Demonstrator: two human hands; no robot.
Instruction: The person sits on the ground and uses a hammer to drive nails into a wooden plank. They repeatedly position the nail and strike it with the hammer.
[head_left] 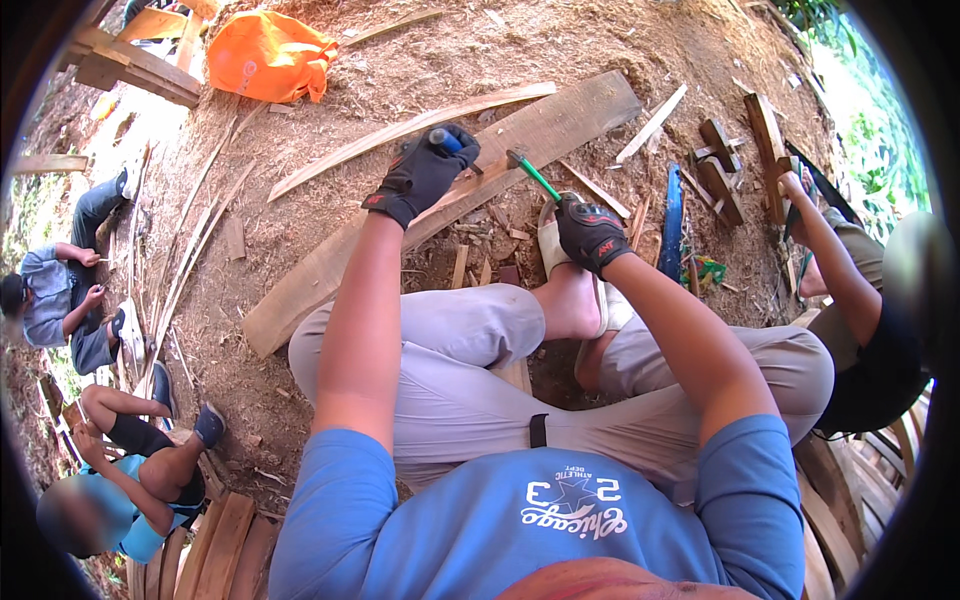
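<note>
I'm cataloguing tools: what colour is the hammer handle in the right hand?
Green; the hammer's handle shows best in the head view.

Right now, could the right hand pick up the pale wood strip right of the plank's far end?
Probably not yet: the right hand grips the green-handled hammer, though nothing seems to block the pale wood strip.

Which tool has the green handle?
The hammer in the right hand; the other tool, in the left hand, is blue-handled instead.
</note>
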